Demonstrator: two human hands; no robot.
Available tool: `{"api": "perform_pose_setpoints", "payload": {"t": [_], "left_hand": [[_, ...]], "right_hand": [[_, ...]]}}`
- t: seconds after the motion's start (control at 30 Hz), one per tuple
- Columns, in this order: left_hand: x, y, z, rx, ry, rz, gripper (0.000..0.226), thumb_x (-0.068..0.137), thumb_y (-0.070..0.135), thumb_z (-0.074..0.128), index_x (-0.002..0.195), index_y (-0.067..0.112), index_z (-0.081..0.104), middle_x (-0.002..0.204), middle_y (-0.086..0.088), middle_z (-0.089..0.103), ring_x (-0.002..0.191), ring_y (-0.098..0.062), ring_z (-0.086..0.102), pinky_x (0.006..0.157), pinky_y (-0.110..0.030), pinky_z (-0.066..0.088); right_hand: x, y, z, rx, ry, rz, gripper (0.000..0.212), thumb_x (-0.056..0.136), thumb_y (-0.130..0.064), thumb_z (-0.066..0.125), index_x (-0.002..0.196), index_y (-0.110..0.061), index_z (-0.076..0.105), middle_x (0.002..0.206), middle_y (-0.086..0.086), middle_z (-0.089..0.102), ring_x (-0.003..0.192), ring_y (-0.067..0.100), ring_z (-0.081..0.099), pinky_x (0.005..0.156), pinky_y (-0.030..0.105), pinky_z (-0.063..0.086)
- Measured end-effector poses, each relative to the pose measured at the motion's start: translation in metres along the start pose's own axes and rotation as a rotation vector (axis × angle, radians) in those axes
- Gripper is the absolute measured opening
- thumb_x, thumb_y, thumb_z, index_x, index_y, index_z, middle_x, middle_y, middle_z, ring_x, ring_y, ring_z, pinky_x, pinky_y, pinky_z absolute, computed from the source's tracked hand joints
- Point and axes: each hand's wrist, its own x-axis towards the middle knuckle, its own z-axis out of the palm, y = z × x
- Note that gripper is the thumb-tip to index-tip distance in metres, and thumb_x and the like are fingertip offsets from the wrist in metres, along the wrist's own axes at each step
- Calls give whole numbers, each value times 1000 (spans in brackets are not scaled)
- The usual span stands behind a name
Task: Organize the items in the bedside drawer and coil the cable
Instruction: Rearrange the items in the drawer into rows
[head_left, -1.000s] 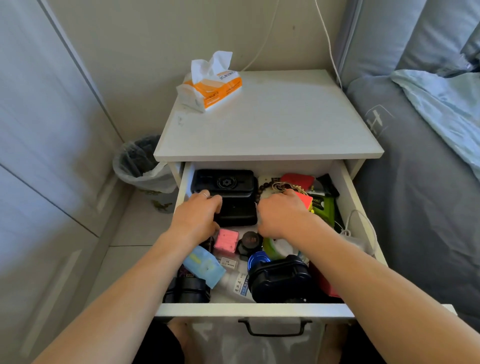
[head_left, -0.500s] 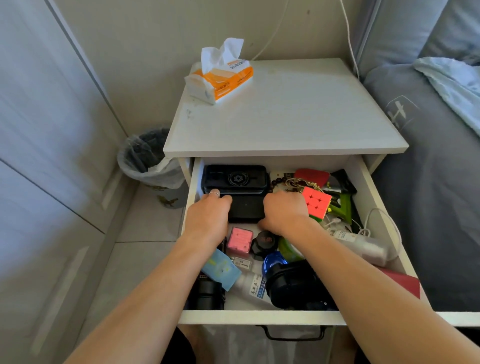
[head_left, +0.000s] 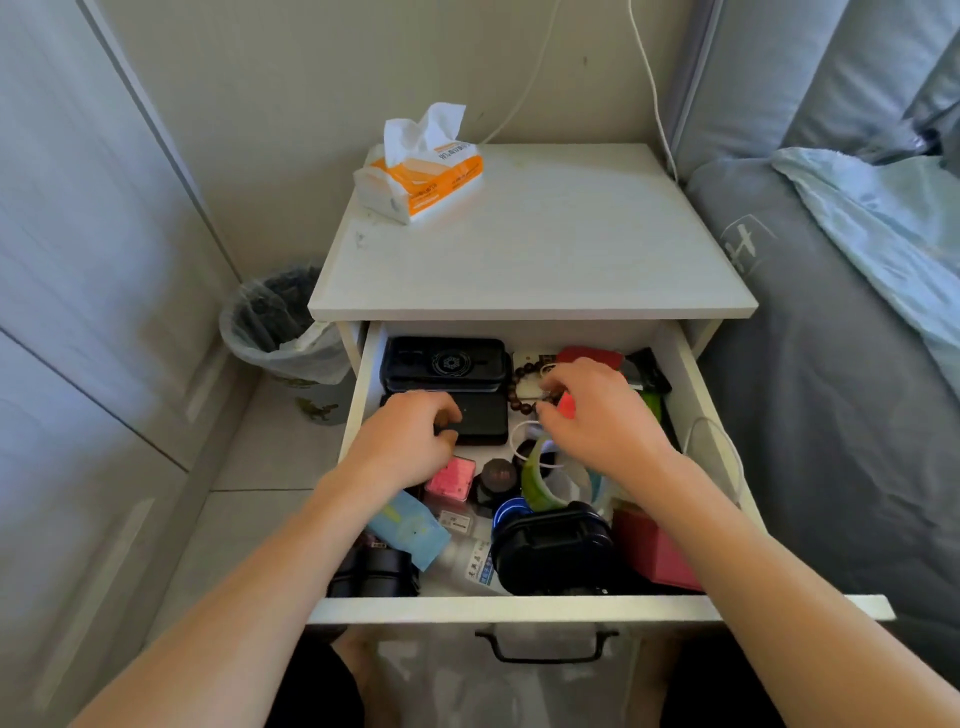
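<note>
Since half a second ago the right hand (head_left: 597, 415) has lifted off the black case and moved toward 1 o'clock, over the wooden bead bracelet (head_left: 521, 387) and the red-orange cube (head_left: 568, 405); its fingers are curled loosely, and I cannot tell whether they pinch anything. At 10 o'clock in the open drawer (head_left: 519, 607), the left hand (head_left: 410, 441) rests on the flat black case (head_left: 480, 418), fingers bent down narrowly against it. Behind that lies a larger black case (head_left: 447, 364). White cable (head_left: 714, 441) loops over the drawer's 3 o'clock wall. A pink box (head_left: 451, 479) sits just beside the left wrist, and a rounded black case (head_left: 553, 551) lies near 6 o'clock.
</note>
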Motion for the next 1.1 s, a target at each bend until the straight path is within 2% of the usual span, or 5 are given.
{"api": "perform_pose_setpoints", "payload": {"t": [0.2,0.4,0.6,0.83,1.1], "left_hand": [[-25,26,-10,-208,77,86,18,94,18,63,108,28,70,99,14,68,86,0,63,73,-9,48],[-47,35,-10,-314,234,38,15,93,16,65,101,27,71,91,16,68,85,5,61,70,-2,44],[-51,22,-20,-285,285,-67,13,93,17,66,101,26,71,91,17,67,84,8,60,68,0,41],[-48,-12,-30,-72,132,-135,30,92,5,59,115,21,70,109,4,70,98,-11,64,95,-35,52],[-42,-12,-36,-183,83,115,76,78,29,83,143,31,44,127,17,55,104,15,51,81,-2,37]], "right_hand": [[-11,28,-9,-51,-171,134,73,85,-23,66,150,-19,33,146,8,36,132,32,33,104,43,42],[2,21,-13,-155,-94,145,62,78,-33,72,131,-16,46,114,7,56,107,30,53,75,36,48],[-4,-9,-16,344,-11,127,53,78,-25,74,126,-17,53,103,-4,58,94,17,57,74,29,48],[-6,-36,5,348,-179,-91,69,83,-21,72,145,-19,42,128,1,54,114,17,54,87,24,43],[-3,-59,22,564,-205,-119,75,82,-23,78,147,-24,39,142,-1,52,125,14,54,101,36,51]]}}
